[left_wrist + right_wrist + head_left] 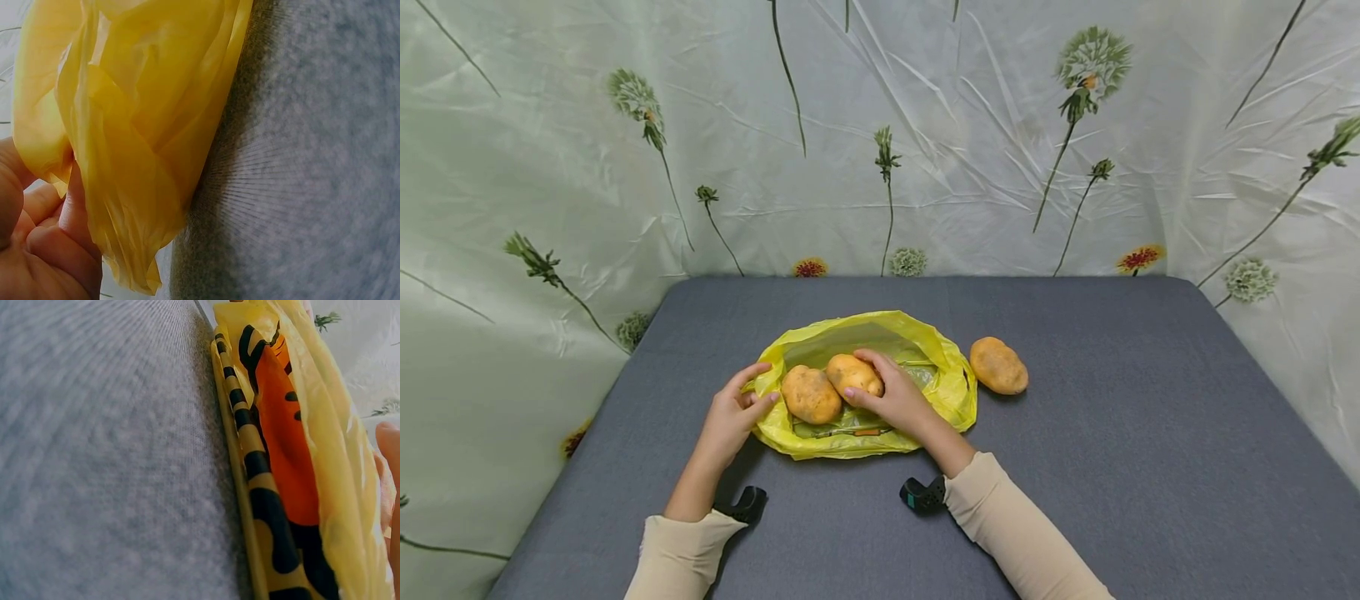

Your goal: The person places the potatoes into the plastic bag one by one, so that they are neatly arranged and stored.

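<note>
Yellow bag (846, 447): we should steady its rim, pinched by left hand (732, 415); potato (853, 375) inside, in grip of right hand (901, 402).

Shows thin, glossy plastic in the bag (831, 450), crinkled along the rim and slightly see-through in the folds. Lies smooth over the printed figure (284, 450). Gives matt, fine-grained cloth on the table (1135, 467), a little rough and fuzzy close up. Shines with creases across the curtain (970, 192), satiny cloth or plastic sheeting, hard to tell from here. Looks smooth but dull on the potatoes (811, 395), with rougher blemished patches. Shows matt cloth at the sleeves (1022, 529), dark plastic at the wrist pieces (921, 496).
</note>
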### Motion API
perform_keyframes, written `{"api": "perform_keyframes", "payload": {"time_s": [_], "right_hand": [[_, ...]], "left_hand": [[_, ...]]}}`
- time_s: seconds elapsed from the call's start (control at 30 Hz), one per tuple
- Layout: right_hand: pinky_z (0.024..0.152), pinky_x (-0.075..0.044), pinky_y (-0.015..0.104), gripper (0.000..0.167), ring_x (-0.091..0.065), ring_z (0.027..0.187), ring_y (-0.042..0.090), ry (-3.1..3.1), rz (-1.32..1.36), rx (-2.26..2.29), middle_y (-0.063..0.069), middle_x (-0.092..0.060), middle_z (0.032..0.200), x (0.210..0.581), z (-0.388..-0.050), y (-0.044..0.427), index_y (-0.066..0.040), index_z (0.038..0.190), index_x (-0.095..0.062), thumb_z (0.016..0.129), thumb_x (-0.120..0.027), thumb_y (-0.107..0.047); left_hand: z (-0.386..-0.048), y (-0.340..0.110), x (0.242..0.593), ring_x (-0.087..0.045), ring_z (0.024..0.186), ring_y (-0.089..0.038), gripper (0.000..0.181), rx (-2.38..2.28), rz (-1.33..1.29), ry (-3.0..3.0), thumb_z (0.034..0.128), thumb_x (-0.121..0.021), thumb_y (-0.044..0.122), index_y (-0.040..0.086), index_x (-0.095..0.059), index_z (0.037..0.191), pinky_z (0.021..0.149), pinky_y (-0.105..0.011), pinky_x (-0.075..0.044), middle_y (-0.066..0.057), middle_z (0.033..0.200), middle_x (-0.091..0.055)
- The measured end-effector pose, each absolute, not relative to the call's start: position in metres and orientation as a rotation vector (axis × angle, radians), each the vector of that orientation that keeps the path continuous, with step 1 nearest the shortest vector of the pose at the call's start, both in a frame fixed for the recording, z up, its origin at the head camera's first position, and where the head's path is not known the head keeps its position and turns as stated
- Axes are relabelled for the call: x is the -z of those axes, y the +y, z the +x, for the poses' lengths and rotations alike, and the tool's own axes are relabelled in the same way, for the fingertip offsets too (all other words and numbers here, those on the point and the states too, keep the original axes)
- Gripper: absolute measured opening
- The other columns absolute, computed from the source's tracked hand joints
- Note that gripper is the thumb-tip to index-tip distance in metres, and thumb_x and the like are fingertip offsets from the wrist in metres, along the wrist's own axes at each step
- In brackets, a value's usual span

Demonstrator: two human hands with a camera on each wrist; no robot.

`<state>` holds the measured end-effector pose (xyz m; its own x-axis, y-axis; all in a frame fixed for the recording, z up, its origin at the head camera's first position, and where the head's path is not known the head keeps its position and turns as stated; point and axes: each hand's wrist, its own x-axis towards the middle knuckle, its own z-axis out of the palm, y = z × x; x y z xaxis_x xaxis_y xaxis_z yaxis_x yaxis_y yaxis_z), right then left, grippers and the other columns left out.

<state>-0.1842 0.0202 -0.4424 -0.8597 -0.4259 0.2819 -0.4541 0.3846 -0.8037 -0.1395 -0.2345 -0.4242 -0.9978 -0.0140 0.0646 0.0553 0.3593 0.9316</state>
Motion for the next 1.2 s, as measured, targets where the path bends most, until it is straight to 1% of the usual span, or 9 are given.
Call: {"api": "perform_keyframes", "payload": {"time_s": [0.27,0.53,0.73,0.9,1.2], "right_hand": [[0.09,-0.038,0.037,0.055,-0.044,0.113,0.017,-2.542,0.874,-1.508,0.005,-0.044,0.128,0.44,-0.185,0.021,-0.006,0.13,-0.043,0.087,-0.058,-0.038],[0.096,-0.032,0.039,0.054,-0.036,0.122,0.016,-2.525,0.875,-1.491,0.003,-0.041,0.133,0.431,-0.182,0.025,-0.008,0.131,-0.042,0.089,-0.055,-0.039],[0.097,-0.031,0.04,0.052,-0.036,0.122,0.017,-2.477,0.882,-1.462,0.003,-0.041,0.133,0.423,-0.179,0.032,-0.009,0.132,-0.041,0.088,-0.057,-0.034],[0.097,-0.03,0.04,0.053,-0.035,0.123,0.016,-2.461,0.865,-1.417,0.002,-0.04,0.134,0.421,-0.178,0.04,-0.012,0.133,-0.04,0.089,-0.055,-0.036],[0.096,-0.031,0.042,0.055,-0.036,0.123,0.018,-2.434,0.835,-1.38,0.003,-0.04,0.134,0.416,-0.176,0.055,-0.013,0.134,-0.039,0.088,-0.056,-0.038]], "left_hand": [[-0.14,-0.234,0.424,-0.036,0.048,-0.008,0.049,1.749,-0.038,-2.54,0.0847,-0.064,0.013,0.007,-0.043,0.128,0.042,-0.023,-0.034,-0.006,0.061,-0.042],[-0.14,-0.235,0.425,-0.036,0.048,-0.008,0.049,1.73,-0.036,-2.557,0.0848,-0.064,0.015,0.007,-0.043,0.129,0.042,-0.023,-0.035,-0.005,0.061,-0.041],[-0.14,-0.235,0.426,-0.036,0.049,-0.008,0.049,1.722,-0.045,-2.552,0.0845,-0.064,0.015,0.006,-0.044,0.128,0.042,-0.023,-0.035,-0.005,0.061,-0.04],[-0.14,-0.235,0.426,-0.036,0.049,-0.008,0.048,1.723,-0.049,-2.544,0.0845,-0.064,0.013,0.007,-0.044,0.128,0.042,-0.022,-0.034,-0.006,0.062,-0.04],[-0.141,-0.235,0.426,-0.036,0.049,-0.007,0.048,1.723,-0.048,-2.542,0.0848,-0.063,0.012,0.007,-0.044,0.128,0.042,-0.022,-0.034,-0.006,0.062,-0.04]]}}
